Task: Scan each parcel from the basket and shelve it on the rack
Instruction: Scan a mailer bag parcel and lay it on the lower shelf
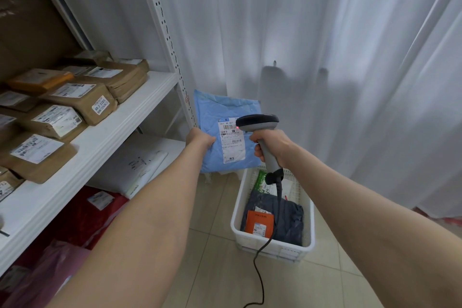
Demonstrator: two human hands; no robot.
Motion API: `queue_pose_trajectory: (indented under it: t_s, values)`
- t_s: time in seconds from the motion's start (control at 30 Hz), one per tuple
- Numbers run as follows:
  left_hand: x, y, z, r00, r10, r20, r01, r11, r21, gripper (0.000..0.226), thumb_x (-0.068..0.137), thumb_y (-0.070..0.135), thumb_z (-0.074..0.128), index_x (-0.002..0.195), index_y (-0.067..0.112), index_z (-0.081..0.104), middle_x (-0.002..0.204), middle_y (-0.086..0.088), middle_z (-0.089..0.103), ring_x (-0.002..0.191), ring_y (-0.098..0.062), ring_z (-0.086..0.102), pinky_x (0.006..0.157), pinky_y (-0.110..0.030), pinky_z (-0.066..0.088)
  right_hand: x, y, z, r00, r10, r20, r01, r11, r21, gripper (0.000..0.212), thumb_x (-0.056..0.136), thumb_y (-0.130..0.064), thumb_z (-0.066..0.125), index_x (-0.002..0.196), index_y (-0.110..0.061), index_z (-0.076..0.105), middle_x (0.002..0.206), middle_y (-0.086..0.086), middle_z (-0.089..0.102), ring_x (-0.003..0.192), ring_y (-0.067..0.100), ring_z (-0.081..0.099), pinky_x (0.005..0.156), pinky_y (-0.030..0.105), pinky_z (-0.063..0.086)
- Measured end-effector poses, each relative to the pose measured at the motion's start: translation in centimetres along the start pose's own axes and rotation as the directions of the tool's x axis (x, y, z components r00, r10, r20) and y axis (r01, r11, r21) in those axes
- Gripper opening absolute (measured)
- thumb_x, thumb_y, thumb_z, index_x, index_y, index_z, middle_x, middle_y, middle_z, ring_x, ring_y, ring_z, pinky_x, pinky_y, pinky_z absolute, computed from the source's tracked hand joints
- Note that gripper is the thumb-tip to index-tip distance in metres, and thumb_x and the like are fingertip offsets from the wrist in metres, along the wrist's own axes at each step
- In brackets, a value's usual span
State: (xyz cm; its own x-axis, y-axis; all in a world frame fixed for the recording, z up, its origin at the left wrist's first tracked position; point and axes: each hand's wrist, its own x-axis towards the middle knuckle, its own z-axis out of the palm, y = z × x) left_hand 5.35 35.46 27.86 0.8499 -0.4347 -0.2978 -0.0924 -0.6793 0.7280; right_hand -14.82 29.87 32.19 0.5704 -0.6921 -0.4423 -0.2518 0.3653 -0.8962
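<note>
My left hand (200, 139) grips the left edge of a light blue parcel (215, 112) and holds it upright in the air, its white label (232, 140) facing me. My right hand (271, 145) grips the handle of a grey barcode scanner (257, 121). The scanner's head points at the label, and a red dot glows on the barcode. Below, on the floor, stands the white basket (235, 210). It holds a dark grey parcel (290, 220), an orange parcel (258, 224) and a green-and-white one (262, 180). The white rack (105, 132) stands at my left.
Several brown parcels (82, 100) with labels lie on the rack's middle shelf. A white parcel (135, 167) and a red one (82, 212) lie on lower levels, a pink one (50, 265) at the bottom. The scanner's black cable (260, 270) trails across the tiled floor. White curtains hang behind.
</note>
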Motion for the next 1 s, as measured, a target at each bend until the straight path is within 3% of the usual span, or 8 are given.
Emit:
queue_pose_trajectory:
  t_s: [0.4, 0.53, 0.73, 0.87, 1.0]
  values:
    - [0.5, 0.2, -0.9, 1.0, -0.01, -0.006, 0.01, 0.998, -0.058, 0.043, 0.082, 0.016, 0.073, 0.119, 0.001, 0.058, 0.122, -0.014, 0.061, 0.11, -0.03, 0.059, 0.096, -0.039, 0.05, -0.2, -0.1, -0.4, 0.998, 0.015, 0.057, -0.013, 1.0, -0.024, 0.005, 0.085, -0.009, 0.062, 0.088, -0.005, 0.061, 0.058, 0.011, 0.062, 0.042, 0.014, 0.054, 0.041, 0.019, 0.042]
    - [0.6, 0.2, -1.3, 1.0, -0.003, -0.017, 0.001, 0.995, -0.103, 0.043, 0.082, 0.011, 0.071, 0.121, 0.001, 0.058, 0.123, -0.014, 0.061, 0.111, -0.03, 0.059, 0.096, -0.037, 0.049, -0.5, 0.0, -0.4, 0.999, 0.03, 0.038, -0.029, 0.999, -0.037, 0.008, 0.086, -0.008, 0.062, 0.081, -0.004, 0.057, 0.056, 0.011, 0.06, 0.038, 0.014, 0.053, 0.039, 0.018, 0.042]
    - [0.4, 0.4, -2.1, 1.0, 0.005, -0.02, -0.009, 0.982, -0.189, 0.034, 0.083, 0.004, 0.067, 0.116, 0.004, 0.059, 0.115, -0.011, 0.063, 0.097, -0.026, 0.061, 0.081, -0.031, 0.051, -1.1, -0.8, 0.0, 0.999, 0.019, 0.035, -0.018, 1.0, -0.02, 0.012, 0.087, -0.005, 0.059, 0.077, -0.006, 0.052, 0.061, 0.01, 0.05, 0.037, 0.013, 0.048, 0.038, 0.017, 0.039]
    - [0.4, 0.8, -3.1, 1.0, 0.018, -0.014, -0.021, 0.975, -0.221, 0.034, 0.082, 0.001, 0.067, 0.116, 0.003, 0.058, 0.106, -0.011, 0.062, 0.091, -0.025, 0.058, 0.087, -0.036, 0.052, -1.5, -1.5, 0.1, 0.999, 0.005, 0.041, -0.003, 0.999, -0.035, 0.013, 0.087, -0.005, 0.058, 0.076, -0.008, 0.051, 0.061, 0.008, 0.048, 0.041, 0.013, 0.046, 0.039, 0.018, 0.039]
    - [0.2, 1.3, -3.9, 1.0, 0.017, -0.021, -0.021, 0.977, -0.21, 0.029, 0.083, 0.003, 0.067, 0.111, 0.001, 0.059, 0.089, -0.007, 0.057, 0.086, -0.023, 0.057, 0.082, -0.033, 0.051, -1.9, -2.2, 0.5, 0.999, -0.013, 0.04, 0.016, 0.998, -0.065, 0.009, 0.085, -0.004, 0.057, 0.079, -0.008, 0.052, 0.06, 0.008, 0.049, 0.041, 0.013, 0.047, 0.041, 0.019, 0.04]
